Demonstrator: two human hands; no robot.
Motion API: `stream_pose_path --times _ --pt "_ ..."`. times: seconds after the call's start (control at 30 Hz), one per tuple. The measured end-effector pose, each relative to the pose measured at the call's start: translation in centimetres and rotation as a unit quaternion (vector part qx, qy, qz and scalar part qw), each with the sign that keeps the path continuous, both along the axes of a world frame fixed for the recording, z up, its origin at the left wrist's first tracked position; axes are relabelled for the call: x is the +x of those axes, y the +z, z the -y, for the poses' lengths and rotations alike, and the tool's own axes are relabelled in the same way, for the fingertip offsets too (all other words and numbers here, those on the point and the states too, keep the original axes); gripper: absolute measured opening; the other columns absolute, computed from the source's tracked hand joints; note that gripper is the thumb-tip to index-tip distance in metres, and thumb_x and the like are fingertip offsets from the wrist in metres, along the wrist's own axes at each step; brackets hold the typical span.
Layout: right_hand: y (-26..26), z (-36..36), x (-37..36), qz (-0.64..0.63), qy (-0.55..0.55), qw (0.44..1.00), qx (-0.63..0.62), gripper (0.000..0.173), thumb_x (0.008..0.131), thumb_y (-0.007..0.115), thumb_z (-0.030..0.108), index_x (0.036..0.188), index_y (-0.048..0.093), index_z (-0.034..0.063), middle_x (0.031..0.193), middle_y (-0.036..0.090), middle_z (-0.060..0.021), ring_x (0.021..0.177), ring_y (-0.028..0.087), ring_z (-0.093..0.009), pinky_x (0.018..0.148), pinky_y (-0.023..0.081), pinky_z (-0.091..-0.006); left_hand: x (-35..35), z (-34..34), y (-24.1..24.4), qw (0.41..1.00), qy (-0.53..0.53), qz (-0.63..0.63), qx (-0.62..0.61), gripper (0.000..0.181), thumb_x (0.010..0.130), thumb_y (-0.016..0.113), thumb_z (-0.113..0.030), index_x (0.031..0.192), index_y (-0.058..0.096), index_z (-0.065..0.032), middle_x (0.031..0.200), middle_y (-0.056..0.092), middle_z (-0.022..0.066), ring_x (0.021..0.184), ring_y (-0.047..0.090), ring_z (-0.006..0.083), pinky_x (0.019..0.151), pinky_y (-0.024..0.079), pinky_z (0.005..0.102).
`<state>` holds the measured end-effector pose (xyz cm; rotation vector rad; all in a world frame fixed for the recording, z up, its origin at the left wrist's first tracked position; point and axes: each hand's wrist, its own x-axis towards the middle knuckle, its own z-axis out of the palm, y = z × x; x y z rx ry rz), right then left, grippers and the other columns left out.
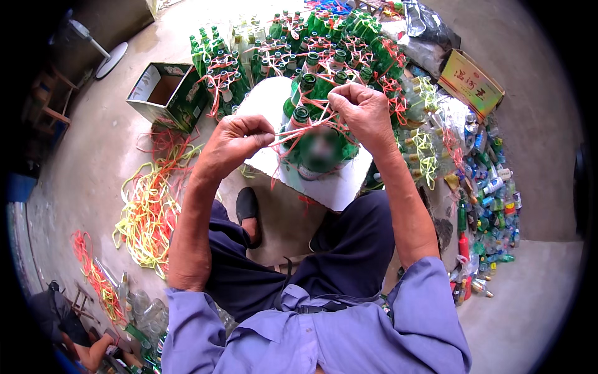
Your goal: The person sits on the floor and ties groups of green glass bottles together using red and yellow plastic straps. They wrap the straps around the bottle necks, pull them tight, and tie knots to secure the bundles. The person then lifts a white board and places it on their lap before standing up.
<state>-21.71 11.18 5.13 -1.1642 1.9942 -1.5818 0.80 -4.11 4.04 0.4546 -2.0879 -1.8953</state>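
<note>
Green glass bottles (302, 114) stand in a tight cluster on a white board (327, 189) in front of me. Pinkish-red plastic strands (306, 127) wind around and between their necks. My left hand (244, 135), at the cluster's left, pinches the strand ends between thumb and forefinger. On the other side, my right hand (362, 105) pinches the same strands above the bottle necks at the right. The strands stretch between both hands and cross in the middle. One blurred patch hides part of the nearest bottles.
Tied bundles of green bottles (224, 70) stand behind the board. An open carton (175, 100) and a heap of yellow and red strands (149, 205) lie to the left. Loose bottles and cans (495, 205) cover the floor at right. Another person (70, 322) is at the lower left.
</note>
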Motion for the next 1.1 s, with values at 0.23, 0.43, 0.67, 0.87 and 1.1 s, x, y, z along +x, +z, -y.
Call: stream_pose_path --times 0.23,0.43,0.67,0.87,1.1 --pt "0.4 -0.2 0.2 0.046 0.003 0.999 -0.008 0.012 0.091 0.069 0.010 0.091 0.072 -0.0016 0.072 0.068 -0.0014 0.061 0.059 -0.004 0.054 0.048 -0.0214 -0.4 1.3 -1.2 0.991 0.077 -0.077 0.076 0.016 0.092 0.067 -0.014 0.095 0.070 0.0015 0.078 0.068 0.0053 0.071 0.062 0.0110 0.072 0.049 0.0262" --pt "0.4 -0.3 -0.1 0.074 0.017 0.997 -0.024 0.012 0.092 0.068 0.009 0.093 0.073 -0.0017 0.074 0.069 -0.0021 0.060 0.059 -0.004 0.054 0.048 -0.0210 -1.1 1.9 -1.9 0.986 0.114 -0.094 0.080 0.019 0.091 0.068 -0.014 0.102 0.071 0.0010 0.085 0.071 0.0067 0.079 0.067 0.0133 0.081 0.053 0.0284" --pt "2.1 -2.0 0.2 -0.038 0.049 0.997 0.045 0.019 0.091 0.069 0.012 0.099 0.073 -0.0052 0.078 0.072 -0.0062 0.066 0.064 -0.007 0.060 0.052 -0.0249 -2.1 2.1 -3.1 0.985 0.094 -0.087 0.115 0.020 0.092 0.069 -0.017 0.103 0.072 0.0001 0.088 0.072 0.0054 0.079 0.068 0.0120 0.081 0.055 0.0290" --pt "3.4 -4.5 1.9 -0.367 0.083 0.919 0.115 0.023 0.084 0.073 0.022 0.100 0.073 0.0047 0.095 0.070 -0.0107 0.077 0.071 -0.025 0.069 0.056 -0.0371 -2.6 1.3 -2.1 0.987 0.066 -0.099 0.112 0.021 0.093 0.069 -0.019 0.101 0.072 0.0000 0.087 0.072 0.0044 0.078 0.068 0.0114 0.081 0.055 0.0280" --pt "3.5 -4.9 1.6 -0.509 0.077 0.849 0.122 0.019 0.085 0.071 0.017 0.099 0.071 0.0041 0.103 0.069 -0.0107 0.089 0.070 -0.029 0.076 0.057 -0.0385 -3.1 1.3 -2.8 0.985 0.074 -0.114 0.110 0.020 0.093 0.070 -0.018 0.099 0.072 0.0011 0.085 0.072 0.0051 0.077 0.067 0.0104 0.078 0.054 0.0274"
